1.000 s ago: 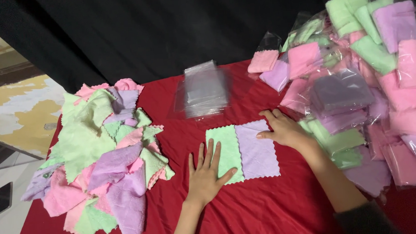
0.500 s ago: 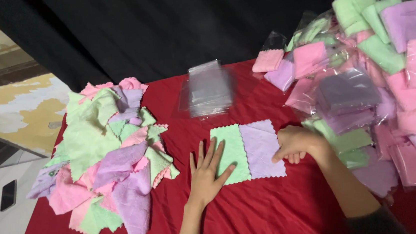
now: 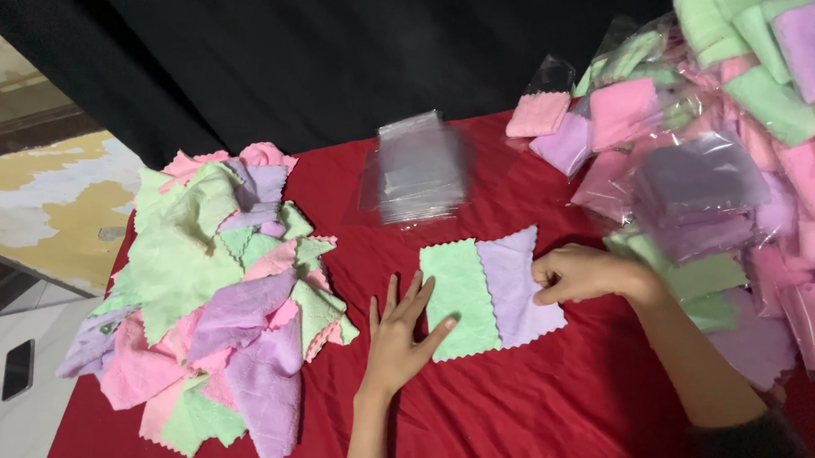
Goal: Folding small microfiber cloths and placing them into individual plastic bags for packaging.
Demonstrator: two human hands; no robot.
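Note:
A green cloth (image 3: 460,296) and a purple cloth (image 3: 516,293) lie flat side by side on the red table (image 3: 542,414). The purple one overlaps the green one's right edge. My left hand (image 3: 402,333) rests flat with fingers spread, its fingertips pressing the green cloth's left edge. My right hand (image 3: 578,273) pinches the right edge of the purple cloth between curled fingers.
A loose heap of green, pink and purple cloths (image 3: 212,295) lies at the left. A stack of clear plastic bags (image 3: 419,169) sits behind the two cloths. Many bagged cloths (image 3: 745,150) are piled at the right. Black fabric (image 3: 361,37) hangs behind the table.
My right hand slid from the purple cloth's top to its right edge and curled closed on it. My left hand has barely moved.

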